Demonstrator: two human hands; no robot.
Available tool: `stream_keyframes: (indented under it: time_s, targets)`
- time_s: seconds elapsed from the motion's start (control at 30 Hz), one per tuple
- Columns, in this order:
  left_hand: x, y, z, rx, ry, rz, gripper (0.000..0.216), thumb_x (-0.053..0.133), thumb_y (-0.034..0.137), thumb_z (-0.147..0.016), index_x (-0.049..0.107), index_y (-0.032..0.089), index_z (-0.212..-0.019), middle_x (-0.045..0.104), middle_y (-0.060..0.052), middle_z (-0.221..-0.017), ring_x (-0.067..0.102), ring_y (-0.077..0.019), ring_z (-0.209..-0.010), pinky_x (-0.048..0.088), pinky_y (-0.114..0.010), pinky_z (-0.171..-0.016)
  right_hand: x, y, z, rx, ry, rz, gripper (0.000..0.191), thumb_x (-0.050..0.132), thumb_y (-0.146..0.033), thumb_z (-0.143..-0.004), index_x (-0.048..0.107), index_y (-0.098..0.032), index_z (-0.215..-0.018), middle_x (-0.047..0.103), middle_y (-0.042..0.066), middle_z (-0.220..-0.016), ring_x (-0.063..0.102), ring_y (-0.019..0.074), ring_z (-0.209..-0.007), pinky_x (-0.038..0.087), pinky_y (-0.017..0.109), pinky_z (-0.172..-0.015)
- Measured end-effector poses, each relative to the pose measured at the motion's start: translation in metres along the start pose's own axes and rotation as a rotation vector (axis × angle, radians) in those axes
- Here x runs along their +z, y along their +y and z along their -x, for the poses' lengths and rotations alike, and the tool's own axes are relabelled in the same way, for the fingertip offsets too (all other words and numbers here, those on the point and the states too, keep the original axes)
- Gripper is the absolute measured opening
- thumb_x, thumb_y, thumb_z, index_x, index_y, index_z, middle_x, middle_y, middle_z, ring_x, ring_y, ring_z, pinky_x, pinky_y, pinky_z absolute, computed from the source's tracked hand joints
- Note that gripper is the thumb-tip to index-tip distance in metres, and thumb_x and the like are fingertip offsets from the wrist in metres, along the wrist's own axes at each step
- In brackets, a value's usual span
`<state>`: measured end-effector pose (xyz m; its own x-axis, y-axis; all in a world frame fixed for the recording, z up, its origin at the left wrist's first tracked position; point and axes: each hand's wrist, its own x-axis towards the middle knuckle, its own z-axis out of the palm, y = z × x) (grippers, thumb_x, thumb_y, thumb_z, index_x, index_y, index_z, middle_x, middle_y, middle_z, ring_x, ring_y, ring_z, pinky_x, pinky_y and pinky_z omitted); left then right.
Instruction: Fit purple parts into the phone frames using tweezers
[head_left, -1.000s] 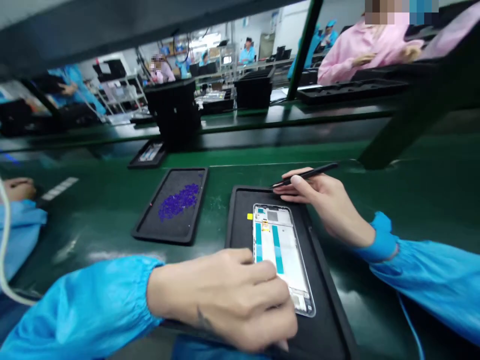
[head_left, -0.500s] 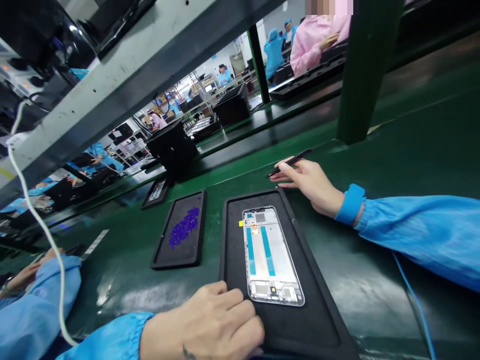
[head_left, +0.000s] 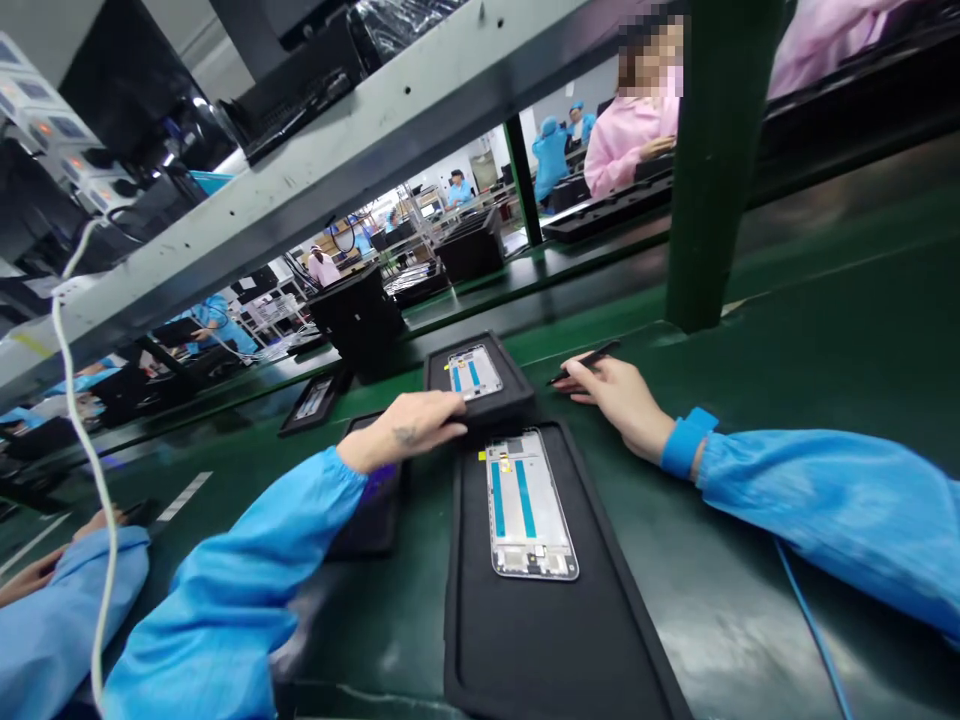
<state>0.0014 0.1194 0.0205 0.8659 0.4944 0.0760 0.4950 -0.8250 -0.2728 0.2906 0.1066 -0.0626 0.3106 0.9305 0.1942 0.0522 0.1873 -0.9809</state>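
My left hand (head_left: 409,425) reaches forward and grips the near edge of a black tray (head_left: 510,392) that carries a phone frame (head_left: 473,372) with blue strips. In front of me lies a longer black tray (head_left: 540,630) holding a second phone frame (head_left: 527,505). My right hand (head_left: 615,395) rests on the green belt beside that tray's far right corner, fingers closed on a thin black stylus (head_left: 589,360). A third black tray (head_left: 375,520) is mostly hidden under my left sleeve.
A green post (head_left: 712,170) stands just behind my right hand. A grey shelf beam (head_left: 315,170) runs overhead. A black tray (head_left: 311,400) and a black bin (head_left: 360,315) sit farther back. A co-worker's blue sleeve (head_left: 67,600) and a white cable (head_left: 82,440) are at left.
My left hand has left the near tray's front edge, reached forward and taken hold of another tray with a phone frame. The right hand stays put with the stylus. The view tilted up.
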Motion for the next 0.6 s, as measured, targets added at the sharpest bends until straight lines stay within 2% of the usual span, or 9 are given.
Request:
stream_keyframes:
  time_s: [0.17, 0.33, 0.47, 0.53, 0.6]
  targets:
    - [0.032, -0.061, -0.063, -0.083, -0.041, -0.046, 0.026, 0.047, 0.036, -0.101, 0.058, 0.014, -0.111, 0.064, -0.006, -0.102, 0.061, -0.0169, -0.091, 0.05, -0.032, -0.081, -0.001, 0.01, -0.004, -0.04, -0.059, 0.049, 0.025, 0.066, -0.041, -0.091, 0.067, -0.016, -0.093, 0.076, 0.011, -0.087, 0.075, 0.0237, -0.085, 0.061, 0.037, -0.079]
    - [0.06, -0.09, -0.1, -0.118, -0.023, -0.102, 0.032, 0.053, 0.037, -0.099, 0.058, 0.014, -0.121, 0.063, -0.008, -0.113, 0.062, -0.0193, -0.101, 0.053, -0.041, -0.092, -0.003, 0.011, -0.003, -0.06, -0.076, 0.062, 0.032, 0.067, -0.048, -0.089, 0.068, -0.016, -0.093, 0.076, 0.011, -0.089, 0.075, 0.0239, -0.085, 0.061, 0.038, -0.08]
    - [0.065, -0.09, -0.106, -0.113, -0.026, -0.124, 0.032, 0.054, 0.035, -0.099, 0.058, 0.014, -0.123, 0.062, -0.009, -0.116, 0.061, -0.0196, -0.102, 0.052, -0.04, -0.091, -0.002, 0.005, -0.001, -0.046, -0.086, 0.064, 0.031, 0.068, -0.046, -0.089, 0.068, -0.016, -0.093, 0.076, 0.01, -0.087, 0.075, 0.0232, -0.085, 0.061, 0.037, -0.079]
    - [0.06, -0.085, -0.096, -0.118, -0.028, -0.122, 0.031, 0.052, 0.03, -0.099, 0.057, 0.013, -0.124, 0.062, -0.01, -0.117, 0.06, -0.0206, -0.104, 0.05, -0.04, -0.092, -0.001, 0.001, 0.002, -0.027, -0.093, 0.063, 0.026, 0.068, -0.042, -0.089, 0.068, -0.017, -0.095, 0.076, 0.01, -0.089, 0.075, 0.0228, -0.086, 0.061, 0.036, -0.08]
    - [0.049, -0.08, -0.073, -0.14, -0.024, -0.112, 0.033, 0.047, 0.025, -0.1, 0.054, 0.013, -0.13, 0.06, -0.013, -0.123, 0.057, -0.0229, -0.11, 0.045, -0.039, -0.093, 0.0, -0.004, 0.005, -0.005, -0.096, 0.064, 0.021, 0.067, -0.039, -0.09, 0.068, -0.018, -0.095, 0.076, 0.011, -0.092, 0.074, 0.0225, -0.088, 0.061, 0.036, -0.082]
